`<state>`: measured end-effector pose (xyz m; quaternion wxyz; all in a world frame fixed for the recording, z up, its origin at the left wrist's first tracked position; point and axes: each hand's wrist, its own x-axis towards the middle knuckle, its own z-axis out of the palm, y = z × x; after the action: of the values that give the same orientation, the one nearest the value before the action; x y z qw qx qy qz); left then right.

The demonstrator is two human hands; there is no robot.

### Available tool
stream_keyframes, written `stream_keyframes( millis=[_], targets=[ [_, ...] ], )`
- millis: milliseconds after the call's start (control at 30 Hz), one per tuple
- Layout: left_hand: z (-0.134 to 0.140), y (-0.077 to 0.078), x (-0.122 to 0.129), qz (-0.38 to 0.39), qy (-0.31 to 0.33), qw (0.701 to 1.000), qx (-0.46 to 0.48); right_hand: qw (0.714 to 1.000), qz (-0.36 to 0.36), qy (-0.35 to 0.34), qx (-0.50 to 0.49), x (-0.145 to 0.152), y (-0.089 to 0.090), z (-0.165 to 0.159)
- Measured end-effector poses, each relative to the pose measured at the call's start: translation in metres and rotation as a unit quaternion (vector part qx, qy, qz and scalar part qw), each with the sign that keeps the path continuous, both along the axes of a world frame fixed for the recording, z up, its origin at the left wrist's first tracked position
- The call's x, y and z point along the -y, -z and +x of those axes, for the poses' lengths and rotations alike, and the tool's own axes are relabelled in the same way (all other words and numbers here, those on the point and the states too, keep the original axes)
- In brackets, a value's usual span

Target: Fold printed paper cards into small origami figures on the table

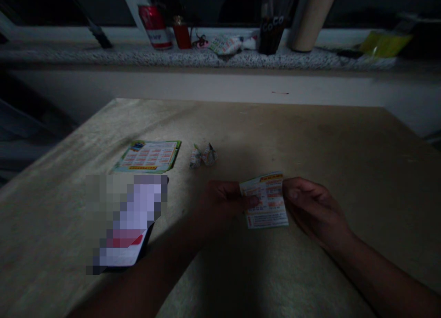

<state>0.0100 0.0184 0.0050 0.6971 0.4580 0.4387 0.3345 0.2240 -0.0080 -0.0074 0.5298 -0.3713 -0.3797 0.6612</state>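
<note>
A small sheet of printed paper (267, 214), with red and orange text blocks, is held above the table, partly folded or curved. My left hand (222, 199) grips its left side, the thumb lying on the printed face. At the right edge, the fingers of my right hand (319, 207) are pinched together on the paper. Beyond my left hand lie two small folded paper pieces (203, 156) with similar print. Farther left rests a stack of printed sheets (148, 156) with green edges.
A lit phone (138, 217), its screen blurred, lies beside my left forearm on the table (310, 134). On the stone sill (120, 56) stand a red can (155, 27), a red lighter (182, 33), a crumpled wrapper (225, 45), a dark cup (272, 26) and a cardboard tube (313, 19).
</note>
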Motion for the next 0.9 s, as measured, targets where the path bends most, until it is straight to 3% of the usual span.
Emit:
stream_keyframes(
  millis=[167, 333, 467, 567, 667, 800, 900],
  targets=[
    [0.002, 0.001, 0.001, -0.014, 0.032, 0.999, 0.023, 0.999, -0.006, 0.009, 0.036, 0.0, 0.005, -0.002],
    [-0.001, 0.002, 0.0, -0.032, 0.052, 0.997, 0.037, 0.998, -0.048, 0.036, 0.005, -0.004, 0.0, -0.001],
    [-0.002, 0.001, -0.001, -0.055, 0.04, 0.997, 0.043, 0.994, 0.004, 0.108, 0.004, -0.01, -0.007, 0.008],
    [0.0, 0.002, -0.001, -0.047, 0.031, 0.997, 0.045, 0.998, 0.014, 0.063, 0.014, -0.009, -0.006, 0.008],
    [0.001, 0.005, -0.001, -0.045, 0.055, 0.997, 0.039, 0.999, -0.021, 0.002, 0.043, -0.004, 0.0, 0.002],
    [0.001, 0.009, 0.001, -0.047, 0.073, 0.996, 0.013, 0.996, -0.033, 0.074, 0.043, -0.004, 0.001, -0.002],
    [0.001, 0.007, 0.002, -0.066, 0.075, 0.995, 0.0, 0.992, 0.001, 0.125, 0.012, -0.009, -0.004, 0.003]
  ],
)
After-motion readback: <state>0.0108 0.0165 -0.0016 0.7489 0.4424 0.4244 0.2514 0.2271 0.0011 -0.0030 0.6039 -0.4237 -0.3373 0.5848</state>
